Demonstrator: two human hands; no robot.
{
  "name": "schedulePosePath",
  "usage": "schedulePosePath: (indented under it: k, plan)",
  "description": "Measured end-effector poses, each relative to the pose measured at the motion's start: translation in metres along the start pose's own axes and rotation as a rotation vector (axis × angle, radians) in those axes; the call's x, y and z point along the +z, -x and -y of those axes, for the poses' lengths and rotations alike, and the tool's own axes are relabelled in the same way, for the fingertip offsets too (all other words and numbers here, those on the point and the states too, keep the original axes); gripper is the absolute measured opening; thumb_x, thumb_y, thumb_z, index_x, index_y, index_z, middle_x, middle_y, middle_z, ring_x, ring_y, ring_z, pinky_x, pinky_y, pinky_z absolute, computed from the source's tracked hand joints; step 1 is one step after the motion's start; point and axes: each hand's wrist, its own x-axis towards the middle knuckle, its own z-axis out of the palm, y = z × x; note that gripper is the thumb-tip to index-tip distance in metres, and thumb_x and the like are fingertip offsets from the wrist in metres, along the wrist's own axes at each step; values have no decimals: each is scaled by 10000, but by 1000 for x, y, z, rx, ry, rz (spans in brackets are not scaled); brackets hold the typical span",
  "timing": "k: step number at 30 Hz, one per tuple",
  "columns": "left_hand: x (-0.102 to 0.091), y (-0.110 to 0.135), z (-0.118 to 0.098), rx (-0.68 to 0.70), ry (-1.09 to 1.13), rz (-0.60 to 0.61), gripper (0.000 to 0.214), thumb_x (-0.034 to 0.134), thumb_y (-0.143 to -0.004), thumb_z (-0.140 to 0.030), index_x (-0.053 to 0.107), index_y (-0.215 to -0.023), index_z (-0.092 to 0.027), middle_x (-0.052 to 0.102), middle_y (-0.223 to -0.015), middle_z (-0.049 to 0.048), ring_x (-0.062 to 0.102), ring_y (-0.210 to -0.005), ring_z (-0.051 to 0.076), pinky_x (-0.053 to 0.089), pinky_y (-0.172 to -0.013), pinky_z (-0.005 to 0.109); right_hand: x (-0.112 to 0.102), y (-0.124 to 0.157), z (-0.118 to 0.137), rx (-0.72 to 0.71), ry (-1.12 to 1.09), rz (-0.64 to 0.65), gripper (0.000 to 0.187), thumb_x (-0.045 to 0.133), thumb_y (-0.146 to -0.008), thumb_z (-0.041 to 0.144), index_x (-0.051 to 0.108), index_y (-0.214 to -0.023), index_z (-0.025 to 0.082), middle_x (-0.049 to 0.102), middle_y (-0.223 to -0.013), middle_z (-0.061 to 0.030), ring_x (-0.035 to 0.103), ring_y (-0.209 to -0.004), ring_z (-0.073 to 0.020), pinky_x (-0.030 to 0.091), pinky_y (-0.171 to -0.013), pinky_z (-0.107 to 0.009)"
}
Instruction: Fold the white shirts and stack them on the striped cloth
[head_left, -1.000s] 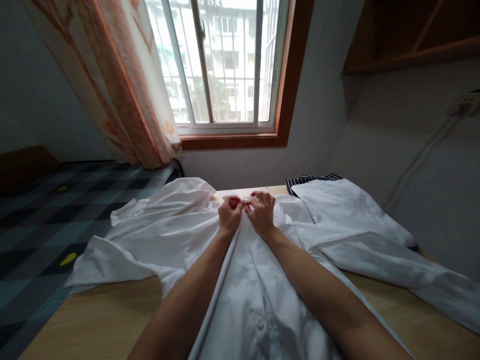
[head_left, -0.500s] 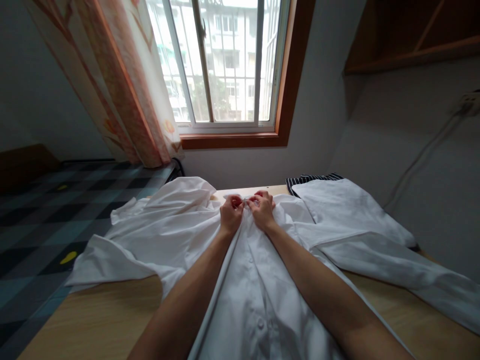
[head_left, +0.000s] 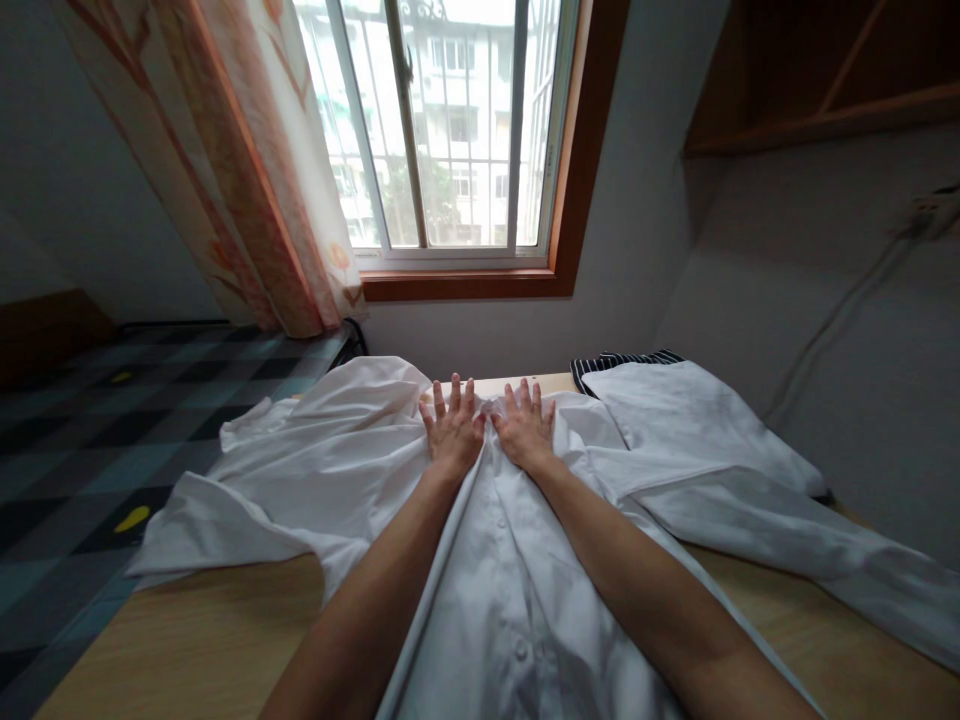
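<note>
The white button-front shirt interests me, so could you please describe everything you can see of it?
The white cloth shirt looks thin and creased, with small round buttons along its front. It lies face up on the pale wooden table, a long sleeve stretched rightward. The bare left hand and right hand, spread open, touch its far end, partly hiding it.

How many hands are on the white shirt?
2: the left hand and the right hand, side by side and spread open near the far end of the white shirt. No others show.
</note>
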Motion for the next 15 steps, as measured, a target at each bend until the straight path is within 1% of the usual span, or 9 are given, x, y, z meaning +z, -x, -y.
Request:
schedulePosePath:
  k: [1,3,5,8,10,12,13,14,15]
  plan:
    - [2,-1,3,-2,-24,73,595,498,-898,-349,379,-1476,-264,265,-1584,69,96,-1471,350,63,-1138,627,1,0,-2,15,30,87,675,332,-965,529,212,-1539,197,92,-1619,-108,-4,-1479,-294,-16,-1134,-576]
    - [6,-2,7,-19,-45,188,604,452,-917,-408,358,-1492,-248,260,-1584,81,99,-1472,357,35,-1134,640,2,-1,-5,45,63,210,753,261,-955,599,145,-1549,152,50,-1618,-120,-17,-1482,-290,-45,-1134,-577]
    - [7,-4,10,-44,-46,270,606,420,-922,-466,381,-1482,-238,277,-1575,103,133,-1465,367,40,-1131,645,1,-2,-7,67,78,268,805,212,-942,646,143,-1546,118,42,-1613,-140,-11,-1483,-291,-61,-1132,-579]
    - [4,-4,11,-65,-41,351,605,402,-915,-511,439,-1447,-226,317,-1553,130,191,-1448,386,54,-1121,655,-2,0,-8,86,90,306,885,196,-916,700,154,-1536,69,58,-1601,-188,14,-1482,-301,-61,-1132,-576]
    - [3,-3,12,-59,-36,363,601,413,-908,-515,468,-1424,-211,329,-1546,141,206,-1443,390,53,-1118,657,-5,2,-8,94,94,320,931,221,-899,723,147,-1531,42,68,-1593,-216,21,-1482,-309,-57,-1134,-571]
    - [5,-3,17,-41,-4,347,586,458,-887,-512,514,-1380,-201,355,-1530,153,237,-1432,396,71,-1112,660,-8,2,-9,92,89,322,964,275,-881,735,174,-1522,22,98,-1583,-241,42,-1479,-323,-47,-1136,-566]
    - [7,-5,22,-38,36,330,560,496,-868,-506,556,-1335,-202,399,-1505,158,282,-1413,398,107,-1106,658,-10,0,-11,90,79,320,973,317,-866,744,229,-1511,21,143,-1573,-252,76,-1474,-336,-26,-1137,-566]
    - [9,-8,28,-39,99,307,510,534,-847,-492,610,-1260,-203,476,-1449,165,362,-1371,397,174,-1093,645,-13,-5,-13,89,60,319,961,361,-848,752,328,-1481,31,230,-1549,-263,143,-1460,-355,16,-1137,-567]
    - [12,-13,35,-46,193,252,439,568,-826,-470,663,-1157,-197,575,-1349,175,469,-1289,390,267,-1061,617,-17,-12,-17,94,31,319,915,402,-831,755,459,-1415,53,353,-1495,-268,240,-1427,-376,76,-1129,-568]
